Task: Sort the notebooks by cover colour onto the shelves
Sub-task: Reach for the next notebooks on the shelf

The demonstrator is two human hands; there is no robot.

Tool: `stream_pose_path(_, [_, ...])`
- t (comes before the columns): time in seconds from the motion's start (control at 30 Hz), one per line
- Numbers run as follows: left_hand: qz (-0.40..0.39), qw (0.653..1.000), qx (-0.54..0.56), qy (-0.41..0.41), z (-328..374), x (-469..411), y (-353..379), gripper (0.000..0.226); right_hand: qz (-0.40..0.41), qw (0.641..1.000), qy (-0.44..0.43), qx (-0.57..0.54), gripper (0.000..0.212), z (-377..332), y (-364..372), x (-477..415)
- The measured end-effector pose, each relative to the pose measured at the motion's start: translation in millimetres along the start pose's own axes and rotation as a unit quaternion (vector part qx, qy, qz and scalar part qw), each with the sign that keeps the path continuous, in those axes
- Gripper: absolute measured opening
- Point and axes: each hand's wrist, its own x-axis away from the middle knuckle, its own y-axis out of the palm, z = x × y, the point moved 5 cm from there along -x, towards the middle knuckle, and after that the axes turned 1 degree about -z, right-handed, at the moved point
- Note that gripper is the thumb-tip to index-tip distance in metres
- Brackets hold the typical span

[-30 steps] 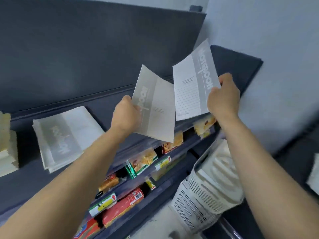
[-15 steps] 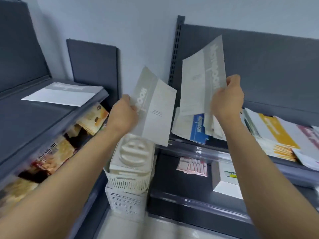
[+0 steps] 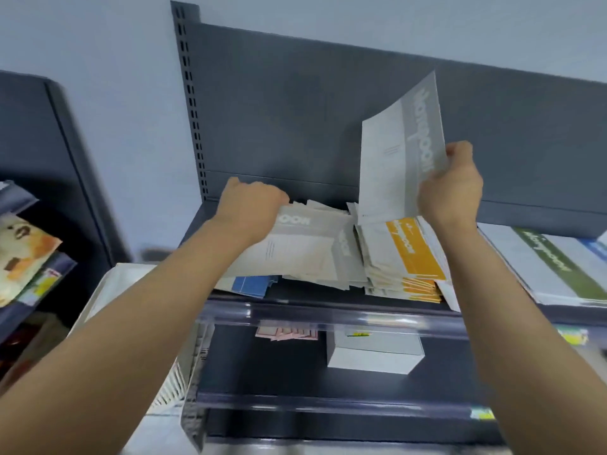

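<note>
My right hand (image 3: 451, 188) grips a grey-covered notebook (image 3: 394, 159) by its right edge and holds it upright above the top shelf (image 3: 328, 311). My left hand (image 3: 253, 205) grips the far left end of a second grey notebook (image 3: 305, 244), which lies flat on a loose heap of notebooks on that shelf. A blue-covered notebook (image 3: 251, 285) pokes out from under the heap. To the right of the heap stands a stack of yellow-covered notebooks (image 3: 415, 254), and further right a stack with a green cover (image 3: 558, 267) on top.
A dark back panel (image 3: 328, 110) rises behind the shelf. The shelf below holds a white box (image 3: 374, 353) and pink packets (image 3: 285, 333). White plastic baskets (image 3: 170, 372) stand at the lower left. Another shelf unit with snack packs (image 3: 23, 254) is at the left edge.
My view has swung right, from the left shelf unit onto this one. My left hand has lowered its grey notebook onto the heap; my right hand still holds its notebook up.
</note>
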Motion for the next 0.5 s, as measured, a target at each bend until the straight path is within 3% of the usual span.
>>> stream_pose_path(0.1, [0.024,0.992,-0.113,0.045,19,-25,-4,0.044,-0.011,1.0,0.004,0.015,0.039,12,4,-17])
stream_pose_path(0.23, [0.052,0.979,-0.169,0.105,39,-59,0,0.04,-0.018,0.999,0.024,0.036,0.036,24,8,-31])
stream_pose_path(0.5, [0.049,0.958,-0.127,0.251,74,-124,49,0.042,0.011,0.994,0.091,0.056,0.026,47,1,-68])
